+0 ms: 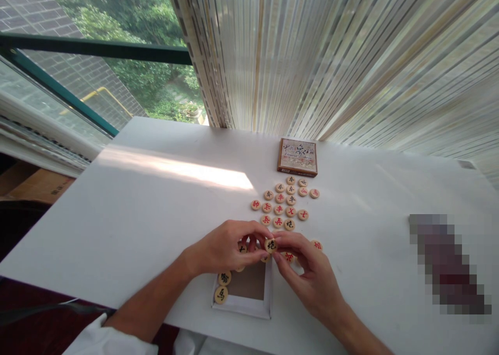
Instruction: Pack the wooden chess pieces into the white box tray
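Observation:
A round wooden Chinese chess piece (271, 246) with a black character is held up between both hands. My left hand (230, 246) pinches it from the left with thumb and fingers. From the right, the thumb and fingertips of my right hand (307, 272) close on its other edge. Beneath them lies an open white box tray (270, 292) with a brown bottom. Several pieces stand in it along the left side, among them a black-lettered piece (221, 294) at the near corner. My hands hide the tray's far part and some pieces there.
Beyond my hands, several red- and black-lettered pieces (278, 209) lie in rough rows on the white table (156, 230). Behind them lies a closed Chinese chess box lid (298, 157). A blurred dark object (448, 264) is at the right. Striped curtains (331, 58) and a window border the far edge.

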Tool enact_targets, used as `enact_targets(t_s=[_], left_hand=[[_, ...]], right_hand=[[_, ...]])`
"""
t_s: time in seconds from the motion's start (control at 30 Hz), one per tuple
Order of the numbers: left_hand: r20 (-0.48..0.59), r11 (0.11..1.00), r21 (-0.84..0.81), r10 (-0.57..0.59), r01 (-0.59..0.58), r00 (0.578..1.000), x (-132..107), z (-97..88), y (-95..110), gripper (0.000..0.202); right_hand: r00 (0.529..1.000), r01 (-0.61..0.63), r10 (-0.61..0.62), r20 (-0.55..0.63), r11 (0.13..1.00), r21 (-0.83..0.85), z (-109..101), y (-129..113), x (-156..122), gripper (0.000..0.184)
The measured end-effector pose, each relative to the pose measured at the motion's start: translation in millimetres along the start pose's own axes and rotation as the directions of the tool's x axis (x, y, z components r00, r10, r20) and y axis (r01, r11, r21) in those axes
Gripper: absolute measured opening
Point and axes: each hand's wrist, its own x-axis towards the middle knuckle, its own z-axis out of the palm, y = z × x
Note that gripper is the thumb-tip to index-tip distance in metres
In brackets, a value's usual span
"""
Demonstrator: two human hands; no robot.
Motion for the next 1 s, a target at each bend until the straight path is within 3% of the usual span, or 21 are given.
enact_targets(t_s=[0.37, 0.53, 0.73, 0.87, 1.0], left_hand=[[0.018, 0.997, 0.066, 0.039, -0.040, 0.999, 0, -8.5, -1, 0.031], [0.026, 0.976, 0.218, -0.009, 0.003, 1.000, 0, -22.2, -4, 0.020], [0.027, 0.890, 0.443, -0.131, 0.105, 0.991, -11, -33.9, 5, 0.021], [-0.050, 0.887, 0.435, -0.146, 0.153, 0.988, -30, -28.2, 11, 0.024], [-0.118, 0.923, 0.359, -0.101, 0.137, 0.988, -51, -11.0, 8, 0.029]], right_hand=[[0.999, -0.042, 0.040, 0.033, 0.997, 0.060, -3, -5, 2, 0.022], [0.999, -0.008, 0.006, 0.044, 0.999, 0.054, -3, -6, 3, 0.021], [0.998, -0.039, 0.038, 0.055, 0.999, 0.015, -3, -8, 2, 0.006], [0.996, -0.012, 0.016, 0.084, 0.998, -0.054, -4, -10, 3, 0.004], [0.995, -0.003, 0.013, 0.102, 0.996, -0.092, -3, -12, 3, 0.007]])
